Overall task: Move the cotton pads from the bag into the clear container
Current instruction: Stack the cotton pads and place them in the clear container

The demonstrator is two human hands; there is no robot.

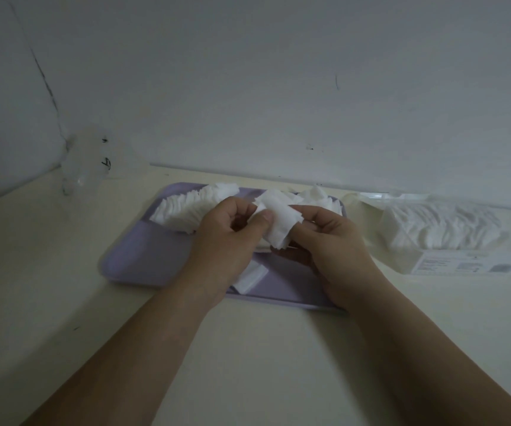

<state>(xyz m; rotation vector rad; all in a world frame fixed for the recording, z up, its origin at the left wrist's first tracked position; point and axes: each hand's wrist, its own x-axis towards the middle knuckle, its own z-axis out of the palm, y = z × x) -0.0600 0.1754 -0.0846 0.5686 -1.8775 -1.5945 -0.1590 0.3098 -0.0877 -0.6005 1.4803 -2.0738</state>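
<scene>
Both hands hold a small stack of white square cotton pads (277,221) above a lilac tray (143,256). My left hand (226,238) pinches the stack with its thumb on top. My right hand (331,241) holds it from the right and underneath with curled fingers. Rows of cotton pads (186,207) lie along the tray's far side, and a loose pad (249,279) lies near its front. The bag of cotton pads (432,232) lies on its side to the right of the tray, still holding several pads. A clear container (86,162) stands at the far left by the wall.
The cream table (248,348) meets a white wall (279,87) just behind the tray. A printed label (463,265) shows on the bag's near side.
</scene>
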